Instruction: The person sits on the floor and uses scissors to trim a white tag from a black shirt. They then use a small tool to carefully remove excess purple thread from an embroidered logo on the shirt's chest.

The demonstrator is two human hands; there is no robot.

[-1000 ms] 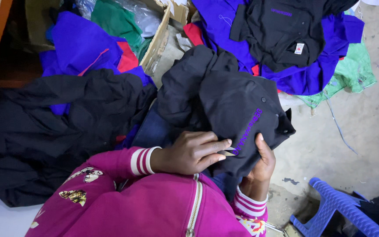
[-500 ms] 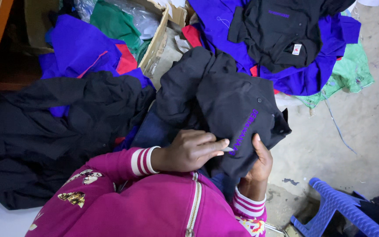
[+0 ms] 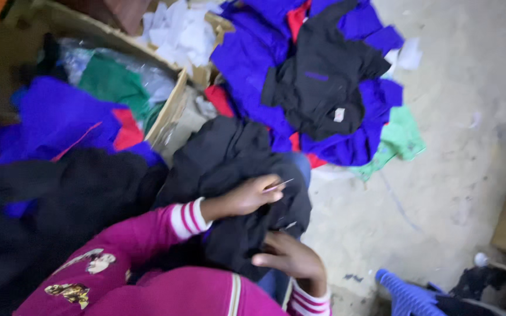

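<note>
We log one black garment [image 3: 229, 169] in hand, bunched over the lap and lying between the two hands. Left hand [image 3: 247, 198]: fingers curled down onto the cloth, thumb and forefinger pinching one thin, pale, metallic-looking sliver [image 3: 279, 186]; it is too small and blurred for us to tell its kind. Right hand [image 3: 291, 257]: below the garment's lower edge, fingers closed round a fold of the black cloth, thumb on top. Two magenta sleeves with white-striped cuffs, one per wrist.

Count of surroundings, as far as motion blur allows:
- one heap of blue, red and black garments [image 3: 323, 88] on the concrete floor [image 3: 469, 146], well apart from the hands, a second black piece on top with one small white tag
- one green cloth [image 3: 399, 140] at that heap's right edge, touching it
- one cardboard box [image 3: 174, 114] upper left, holding one green piece and clear plastic
- one blue and red garment [image 3: 71, 123] beside the box
- one dark pile [image 3: 60, 199] to the left of the held garment, touching it
- one blue plastic stool [image 3: 405, 292] at the lower right, near the right hand
</note>
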